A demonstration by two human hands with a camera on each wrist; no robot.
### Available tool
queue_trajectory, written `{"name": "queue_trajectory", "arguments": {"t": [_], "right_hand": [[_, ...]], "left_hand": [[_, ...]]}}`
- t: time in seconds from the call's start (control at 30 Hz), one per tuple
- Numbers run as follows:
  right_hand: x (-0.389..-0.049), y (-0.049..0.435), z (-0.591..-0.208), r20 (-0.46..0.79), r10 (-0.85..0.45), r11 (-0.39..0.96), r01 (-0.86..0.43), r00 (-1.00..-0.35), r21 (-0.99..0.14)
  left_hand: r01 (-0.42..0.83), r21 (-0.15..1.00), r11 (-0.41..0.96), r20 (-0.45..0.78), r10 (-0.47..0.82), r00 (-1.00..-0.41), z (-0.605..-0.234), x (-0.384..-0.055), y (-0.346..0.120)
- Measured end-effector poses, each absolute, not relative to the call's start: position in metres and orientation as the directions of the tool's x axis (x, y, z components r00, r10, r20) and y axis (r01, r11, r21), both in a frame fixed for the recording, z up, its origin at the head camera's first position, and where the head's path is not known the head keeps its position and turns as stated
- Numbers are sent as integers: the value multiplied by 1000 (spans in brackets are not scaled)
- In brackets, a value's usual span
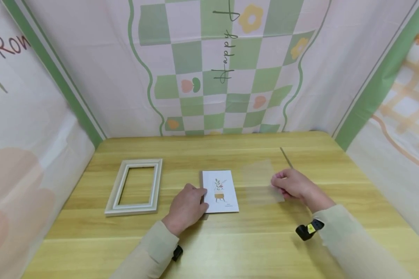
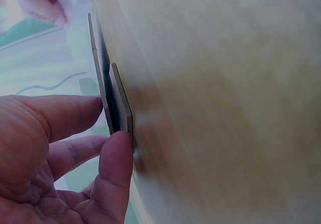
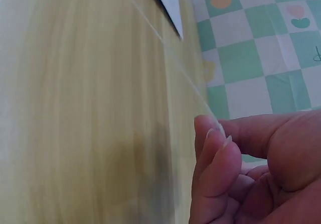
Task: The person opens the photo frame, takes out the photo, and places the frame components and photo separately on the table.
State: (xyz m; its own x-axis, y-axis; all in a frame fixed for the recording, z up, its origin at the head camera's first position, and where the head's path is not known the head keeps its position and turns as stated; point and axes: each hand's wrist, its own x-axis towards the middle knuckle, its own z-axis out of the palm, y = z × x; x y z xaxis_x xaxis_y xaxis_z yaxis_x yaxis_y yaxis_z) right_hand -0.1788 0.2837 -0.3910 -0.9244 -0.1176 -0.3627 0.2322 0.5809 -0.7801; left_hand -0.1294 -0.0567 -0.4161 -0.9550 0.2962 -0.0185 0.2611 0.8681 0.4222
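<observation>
My left hand (image 1: 186, 205) grips the left edge of a white picture card (image 1: 220, 186) printed with a potted plant on a stool. Beneath the card is a thin brown backing board (image 2: 98, 68), with a narrower brown stand leg (image 2: 120, 96) on its underside, seen edge-on in the left wrist view. To the right, my right hand (image 1: 295, 186) pinches the right edge of a clear sheet (image 1: 258, 182), tilted above the table. In the right wrist view this sheet is a thin pale line between thumb and fingers. A cream picture frame (image 1: 132, 208) lies at the left, its opening bare.
Everything is over a wooden table (image 1: 251, 248). A thin dark strip (image 1: 286, 157) lies behind my right hand. Printed cloth walls (image 1: 213, 54) enclose the back and both sides.
</observation>
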Motion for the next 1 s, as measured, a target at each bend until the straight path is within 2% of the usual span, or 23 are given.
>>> {"name": "queue_trajectory", "arguments": {"t": [0.33,0.5,0.67,0.83,1.0], "right_hand": [[-174,279,-396,-331,-111,798,114,-937,-591],[-172,277,-397,-332,-103,873,75,-938,-482],[-171,276,-396,-331,-94,905,58,-939,-421],[-170,274,-395,-326,-82,926,49,-942,-374],[-170,274,-394,-316,-76,947,30,-946,-320]], "left_hand": [[269,424,865,3,296,-955,-417,-129,-59],[263,425,866,23,281,-960,-416,-129,-59],[272,414,869,39,282,-959,-412,-127,-57],[361,348,865,52,366,-929,-408,-124,-53],[420,261,870,-1,435,-900,-410,-124,-49]]}}
